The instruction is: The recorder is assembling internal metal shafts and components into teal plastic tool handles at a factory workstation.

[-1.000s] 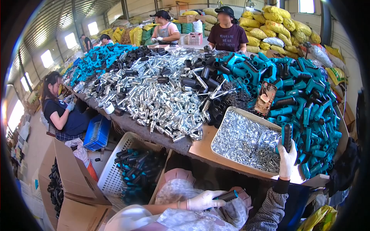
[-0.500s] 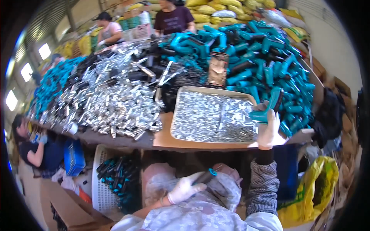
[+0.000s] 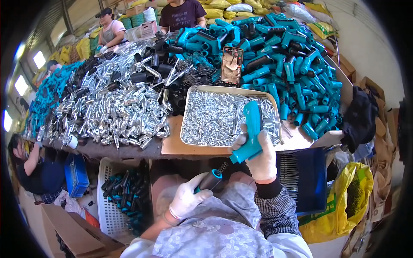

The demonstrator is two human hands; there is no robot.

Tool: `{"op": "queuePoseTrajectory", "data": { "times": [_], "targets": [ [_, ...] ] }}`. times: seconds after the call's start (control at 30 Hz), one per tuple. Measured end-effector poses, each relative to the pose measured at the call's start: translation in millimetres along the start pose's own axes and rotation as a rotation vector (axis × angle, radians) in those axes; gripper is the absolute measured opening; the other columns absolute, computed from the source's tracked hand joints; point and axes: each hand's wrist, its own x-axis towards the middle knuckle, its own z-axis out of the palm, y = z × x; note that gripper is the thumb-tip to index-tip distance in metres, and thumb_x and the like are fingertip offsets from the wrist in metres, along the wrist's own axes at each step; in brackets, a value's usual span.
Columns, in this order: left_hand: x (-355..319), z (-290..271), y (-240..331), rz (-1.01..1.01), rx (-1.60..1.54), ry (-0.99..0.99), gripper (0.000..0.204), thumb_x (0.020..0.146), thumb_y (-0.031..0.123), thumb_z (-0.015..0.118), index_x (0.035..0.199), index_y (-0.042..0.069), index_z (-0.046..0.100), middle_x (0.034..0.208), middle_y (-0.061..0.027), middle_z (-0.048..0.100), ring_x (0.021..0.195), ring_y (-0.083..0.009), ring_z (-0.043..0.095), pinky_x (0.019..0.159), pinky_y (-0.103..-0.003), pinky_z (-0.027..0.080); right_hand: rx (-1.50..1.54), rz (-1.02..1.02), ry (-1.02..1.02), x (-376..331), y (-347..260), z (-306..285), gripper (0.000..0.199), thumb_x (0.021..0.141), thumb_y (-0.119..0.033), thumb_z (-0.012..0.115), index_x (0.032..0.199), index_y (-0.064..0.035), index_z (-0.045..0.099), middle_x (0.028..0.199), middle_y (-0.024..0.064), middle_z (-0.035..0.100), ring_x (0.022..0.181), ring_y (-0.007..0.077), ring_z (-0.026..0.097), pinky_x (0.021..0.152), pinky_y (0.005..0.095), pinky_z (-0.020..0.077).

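Held teal housing [image 3: 253, 122], smooth plastic with a soft gloss; black sleeve [image 3: 210, 182], smooth plastic, nearly matt; coil spring [image 3: 223, 166], metal wire. Both hands [image 3: 188, 198] are covered in matt white cloth. Small parts [image 3: 211, 116], bright reflective metal, lie in a smooth cream plastic tray [image 3: 185, 133]; heaped shafts [image 3: 129, 116] show the same metallic shine. Phone [image 3: 232, 65], glossy screen. Table [image 3: 124, 153], edge rough, matt, grey and cloth-like; board [image 3: 171, 138], matt brown, resembling cardboard. Basket [image 3: 104, 189], white perforated plastic.
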Motion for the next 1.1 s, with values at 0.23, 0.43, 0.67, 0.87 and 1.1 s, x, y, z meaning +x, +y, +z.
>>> {"op": "queuePoseTrajectory", "data": {
  "times": [0.23,0.43,0.67,0.87,1.1],
  "targets": [
    [-4.4,-6.2,5.5,0.003,0.050,-0.040,0.058,0.088,0.032,0.075,0.135,0.003,0.057,0.102,-0.0159,0.070,0.090,-0.0204,0.067,0.084,-0.034,0.053,-0.149,0.065,-0.065,-10.1,3.8,21.0,0.063,0.097,-0.050,0.057,0.129,0.0038,0.055,0.094,0.0116,0.067,0.087,0.0269,0.068,0.083,0.0428,0.0550],
    [-6.1,-12.2,-8.1,0.008,0.145,-0.094,0.060,0.087,0.035,0.076,0.136,0.007,0.057,0.108,-0.0188,0.071,0.100,-0.0306,0.073,0.087,-0.038,0.054,-0.347,0.191,-0.316,-20.9,7.0,16.5,0.078,0.092,-0.067,0.056,0.122,0.0047,0.060,0.101,0.0152,0.070,0.090,0.0204,0.068,0.080,0.0327,0.0554],
    [-13.4,-13.9,-42.3,0.132,0.323,0.013,0.063,0.076,0.030,0.083,0.131,0.008,0.062,0.112,-0.0175,0.071,0.102,-0.0332,0.070,0.088,-0.039,0.054,-0.502,0.385,-0.499,-31.7,-10.3,3.2,0.065,0.098,-0.045,0.060,0.133,0.0086,0.057,0.132,0.0225,0.062,0.121,0.0288,0.061,0.108,0.0381,0.0440],
    [-16.4,-8.0,-105.7,0.164,0.471,0.113,0.058,0.075,0.036,0.084,0.123,0.009,0.065,0.108,-0.0158,0.069,0.099,-0.0362,0.067,0.087,-0.043,0.054,-0.473,0.713,-0.414,-38.8,17.3,-5.9,0.065,0.089,-0.029,0.076,0.138,0.0062,0.053,0.120,0.0163,0.066,0.107,0.0234,0.067,0.096,0.0354,0.0540],
    [-40.9,-8.5,-127.4,0.001,0.494,0.286,0.048,0.078,0.032,0.082,0.117,0.012,0.066,0.111,-0.0098,0.067,0.105,-0.0306,0.065,0.091,-0.042,0.052,-0.473,0.725,-0.383,-35.4,64.0,-8.9,0.064,0.084,-0.026,0.079,0.135,0.0067,0.055,0.122,0.0170,0.066,0.107,0.0270,0.068,0.094,0.0385,0.0560]
  ]
}}
